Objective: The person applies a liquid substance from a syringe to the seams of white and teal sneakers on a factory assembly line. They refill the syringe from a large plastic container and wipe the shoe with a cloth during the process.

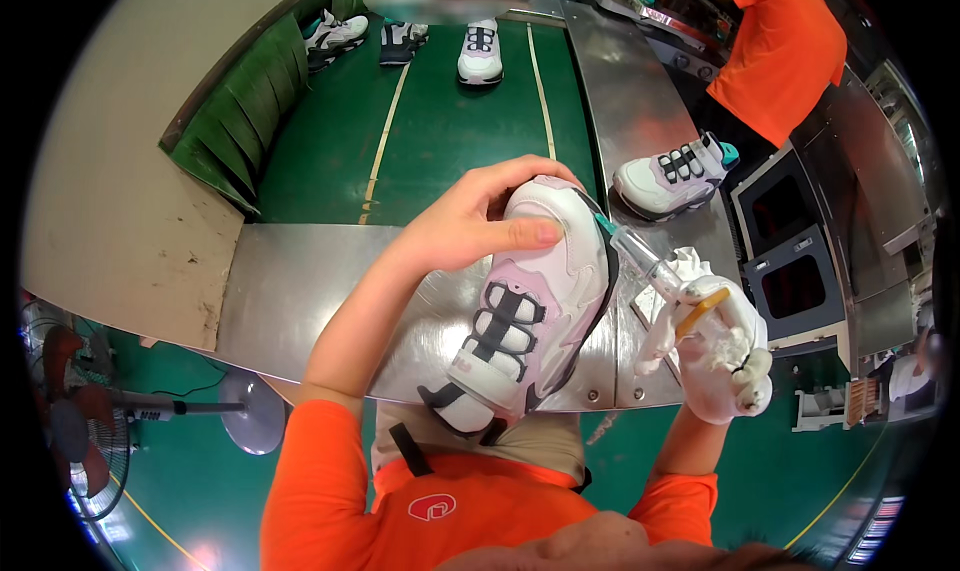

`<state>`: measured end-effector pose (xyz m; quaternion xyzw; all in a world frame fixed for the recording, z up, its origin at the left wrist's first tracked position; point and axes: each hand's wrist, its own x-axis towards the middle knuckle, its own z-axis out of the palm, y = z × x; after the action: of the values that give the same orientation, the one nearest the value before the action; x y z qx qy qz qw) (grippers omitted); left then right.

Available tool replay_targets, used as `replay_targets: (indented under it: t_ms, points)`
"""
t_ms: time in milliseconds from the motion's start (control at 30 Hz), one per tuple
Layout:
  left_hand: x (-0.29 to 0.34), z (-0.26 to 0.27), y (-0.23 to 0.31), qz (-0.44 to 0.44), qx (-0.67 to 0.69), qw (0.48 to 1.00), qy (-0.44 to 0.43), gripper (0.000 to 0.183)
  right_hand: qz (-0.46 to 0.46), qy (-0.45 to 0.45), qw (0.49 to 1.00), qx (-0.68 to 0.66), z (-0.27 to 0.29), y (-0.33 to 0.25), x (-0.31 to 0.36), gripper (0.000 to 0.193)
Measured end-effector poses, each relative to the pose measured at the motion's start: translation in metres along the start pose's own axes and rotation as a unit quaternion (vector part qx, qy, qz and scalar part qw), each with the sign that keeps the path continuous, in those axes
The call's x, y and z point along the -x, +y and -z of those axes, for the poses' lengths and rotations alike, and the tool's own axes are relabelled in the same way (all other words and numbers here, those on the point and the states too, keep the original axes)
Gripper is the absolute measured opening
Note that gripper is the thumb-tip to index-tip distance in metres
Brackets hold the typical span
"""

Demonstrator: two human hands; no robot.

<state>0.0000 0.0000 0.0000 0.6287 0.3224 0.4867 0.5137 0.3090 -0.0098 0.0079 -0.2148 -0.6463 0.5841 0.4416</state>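
My bare left hand [465,216] grips a white, pink and dark grey sneaker [560,251] by its toe, with the thumb across the top. The sneaker is tilted, toe away from me and strap end near my lap. My right hand [725,356], in a soiled white glove with a yellowish band on a finger, is closed around a clear syringe [645,256]. Its teal tip meets the sole edge near the toe; whether it touches is hard to tell. White crumpled cloth [690,264] shows beside the gloved fingers.
Another sneaker [670,179] stands on the metal ledge to the right. A green conveyor belt [460,141] ahead carries several more sneakers [481,56]. A co-worker in an orange shirt [785,56] is at the far right. A standing fan [85,421] is at lower left.
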Motion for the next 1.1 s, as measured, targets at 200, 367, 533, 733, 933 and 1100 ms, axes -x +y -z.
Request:
replay_targets:
  t_ms: [200, 367, 533, 733, 933, 1100]
  points:
    - [-0.001, 0.005, -0.006, -0.002, 0.008, 1.000, 0.011, 0.059, -0.007, 0.092, 0.996, 0.015, -0.012, -0.004, 0.002, 0.080]
    - [0.001, 0.007, -0.008, -0.002, 0.015, 1.000, 0.014, 0.058, -0.029, 0.000, 0.997, -0.074, 0.001, -0.001, 0.006, 0.043]
    - [0.004, 0.006, -0.006, -0.005, 0.027, 1.000, 0.003, 0.057, -0.015, -0.002, 0.990, -0.139, -0.006, -0.014, 0.004, 0.048]
    - [0.006, -0.008, 0.008, -0.010, 0.018, 0.999, -0.047, 0.061, 0.141, 0.084, 0.986, -0.011, -0.041, -0.022, -0.024, 0.086]
    - [0.006, -0.028, 0.029, 0.019, -0.036, 0.993, -0.112, 0.067, 0.152, 0.055, 0.934, 0.318, -0.086, -0.040, -0.066, 0.074]
    - [0.011, -0.040, 0.044, 0.006, -0.141, 0.981, -0.136, 0.074, 0.139, 0.012, 0.915, 0.379, -0.106, -0.051, -0.095, 0.066]
